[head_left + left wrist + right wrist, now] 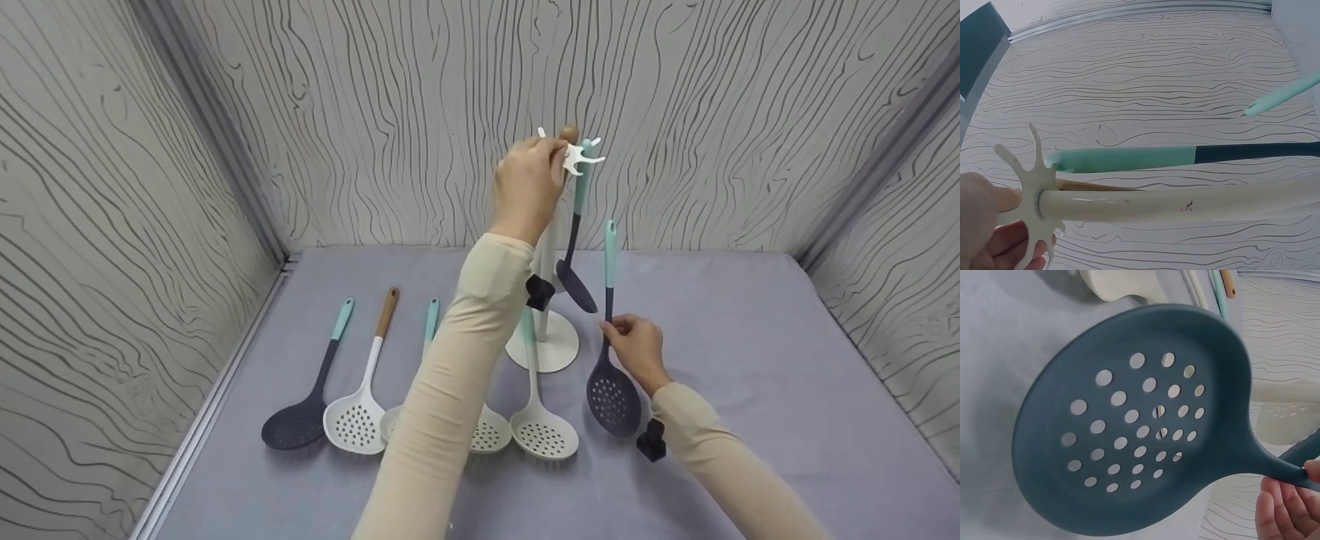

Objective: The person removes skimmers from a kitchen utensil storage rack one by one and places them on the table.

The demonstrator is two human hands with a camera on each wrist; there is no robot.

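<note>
The right hand pinches a dark slotted skimmer by its slim shaft, thumb against fingers. Below this grip lies the skimmer's smooth, shallow oval bowl, pierced by round holes; above it, the shaft passes into a mint-green handle with a hole near the tip, standing apart from the rack.

The left hand grasps a white rack by its crown of curved prongs, thumb and fingers on opposite sides. Below that grip runs a glossy cylindrical post (small dark and reddish marks are noted on its surface), down to a flat round base. Just right of the left grip hangs a dark utensil with a mint-green handle.

Left of the right grip, a white skimmer with a perforated bowl rests on smooth grey cloth. Farther left are a white skimmer with a brown handle and a dark, mint-handled one; the left sleeve partly hides others between.
</note>
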